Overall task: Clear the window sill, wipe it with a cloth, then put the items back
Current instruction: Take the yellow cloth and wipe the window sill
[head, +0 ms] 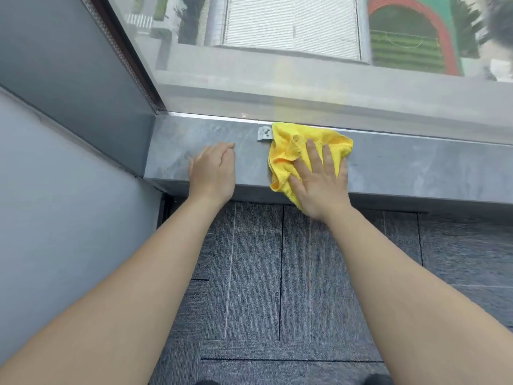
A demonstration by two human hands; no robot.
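A grey stone window sill point(416, 165) runs across the middle of the view, below a large glass pane. A crumpled yellow cloth point(288, 151) lies on it, with a grey tag point(263, 134) sticking out at its upper left corner. My right hand point(319, 182) presses flat on the cloth, fingers spread and pointing toward the glass. My left hand point(213, 170) rests on the bare sill to the left of the cloth, fingers curled loosely, holding nothing. No other items show on the sill.
The glass pane point(305, 79) rises straight from the sill's far edge. A grey wall and window frame point(83, 93) close off the left end of the sill. Dark grey carpet tiles point(263, 273) cover the floor below.
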